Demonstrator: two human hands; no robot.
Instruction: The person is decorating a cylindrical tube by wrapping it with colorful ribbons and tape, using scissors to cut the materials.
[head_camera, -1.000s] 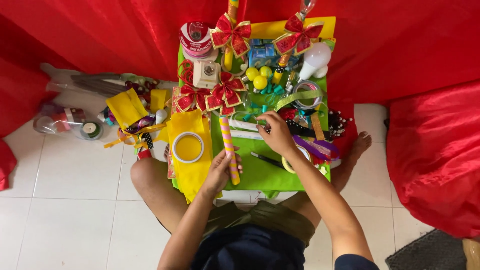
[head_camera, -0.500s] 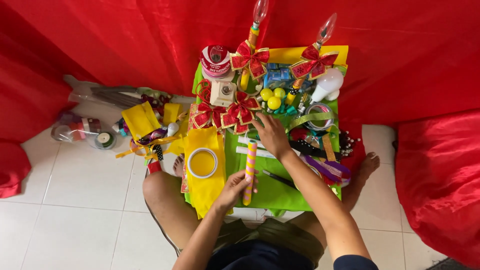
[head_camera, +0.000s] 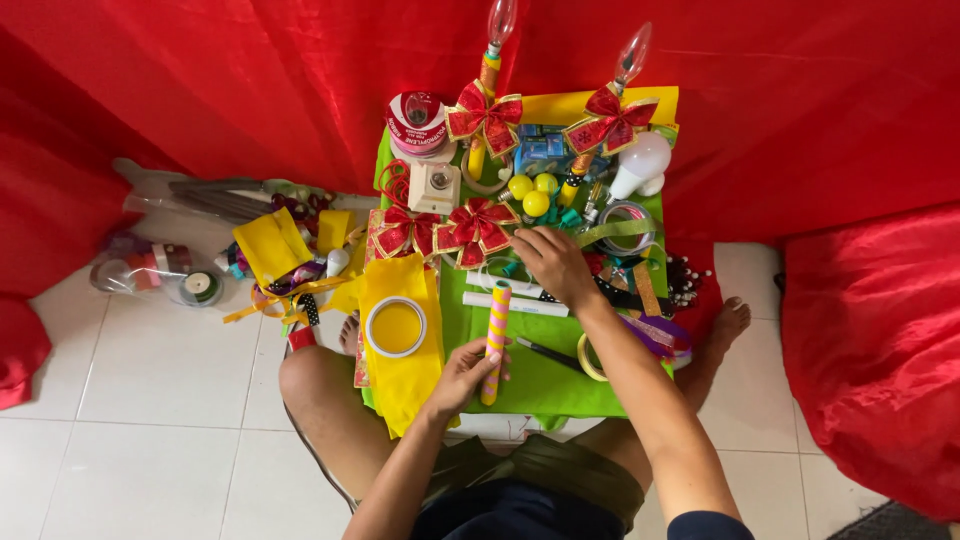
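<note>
My right hand (head_camera: 553, 262) has slid up to twelve o'clock, fingers spread beside the red bow (head_camera: 474, 225); my left hand (head_camera: 466, 378) still pinches the striped tube (head_camera: 494, 340) lying at six o'clock.

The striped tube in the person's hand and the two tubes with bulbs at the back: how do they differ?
The striped tube lies flat on the green board, held by the left hand; the bulb tubes stand untouched. The bulb tubes each carry a red bow and clear bulb; the striped tube has neither. All are slim cylinders.
</note>
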